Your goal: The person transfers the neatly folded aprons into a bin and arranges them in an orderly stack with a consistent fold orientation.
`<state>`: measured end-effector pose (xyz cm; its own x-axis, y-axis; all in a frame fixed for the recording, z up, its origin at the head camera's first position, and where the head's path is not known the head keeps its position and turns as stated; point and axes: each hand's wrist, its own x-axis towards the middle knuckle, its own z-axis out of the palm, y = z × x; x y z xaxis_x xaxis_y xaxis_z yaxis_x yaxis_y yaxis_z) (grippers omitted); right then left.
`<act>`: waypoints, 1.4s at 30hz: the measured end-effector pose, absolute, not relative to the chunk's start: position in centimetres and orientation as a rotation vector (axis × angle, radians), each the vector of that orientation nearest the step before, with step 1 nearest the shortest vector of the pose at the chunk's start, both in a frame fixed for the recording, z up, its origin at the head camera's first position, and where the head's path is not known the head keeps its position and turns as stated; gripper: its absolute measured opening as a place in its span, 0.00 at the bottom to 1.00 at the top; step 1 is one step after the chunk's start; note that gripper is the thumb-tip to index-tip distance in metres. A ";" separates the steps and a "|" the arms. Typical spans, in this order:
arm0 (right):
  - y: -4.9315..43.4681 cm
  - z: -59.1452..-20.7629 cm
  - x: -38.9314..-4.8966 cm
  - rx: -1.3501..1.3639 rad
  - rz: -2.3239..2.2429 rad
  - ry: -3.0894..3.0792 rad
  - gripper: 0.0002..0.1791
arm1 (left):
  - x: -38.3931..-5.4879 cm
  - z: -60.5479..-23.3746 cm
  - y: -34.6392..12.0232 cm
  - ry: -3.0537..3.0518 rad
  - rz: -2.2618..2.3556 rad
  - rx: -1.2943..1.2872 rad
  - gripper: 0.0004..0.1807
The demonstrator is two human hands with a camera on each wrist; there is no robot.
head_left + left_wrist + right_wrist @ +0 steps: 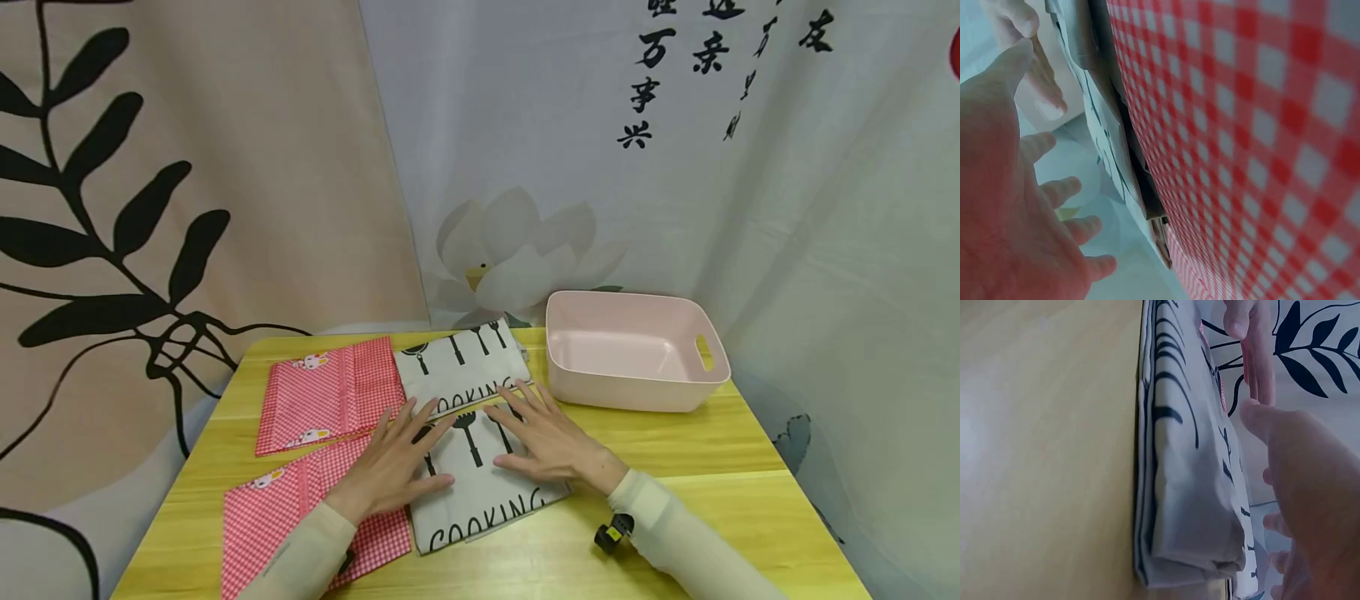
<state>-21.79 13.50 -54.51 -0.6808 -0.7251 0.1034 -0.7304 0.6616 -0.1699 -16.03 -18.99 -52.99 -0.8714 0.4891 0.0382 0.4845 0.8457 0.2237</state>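
Note:
A folded white cloth (476, 504) with black cutlery prints and the word COOKING lies at the middle of the table. Over its left side my left hand (390, 467) is spread flat, fingers apart. My right hand (551, 442) spreads over its upper right part, fingertips at the lower edge of a second folded white cloth (450, 367) behind. Both wrist views show straight fingers with nothing gripped; the cloth's folded layers (1179, 506) show in the right wrist view. Left of them lie two folded red-checked cloths, one at the back (330, 396), another in front (262, 517), partly under my left forearm.
A pale pink plastic bin (622, 390) with a handle hole stands at the back right of the yellow wooden table (712, 500). Behind the table hang printed curtains (300, 167). A black wrist device (615, 532) sits at my right sleeve.

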 end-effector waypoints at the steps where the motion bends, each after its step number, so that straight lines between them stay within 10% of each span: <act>1: 13.6 -54.6 -21.9 1.246 0.308 -2.846 0.46 | -15.9 -53.0 -19.1 2.993 0.361 0.781 0.51; 42: 14.9 -55.7 -21.9 1.178 0.355 -3.074 0.55 | -13.6 -54.4 -21.1 2.883 0.522 0.481 0.63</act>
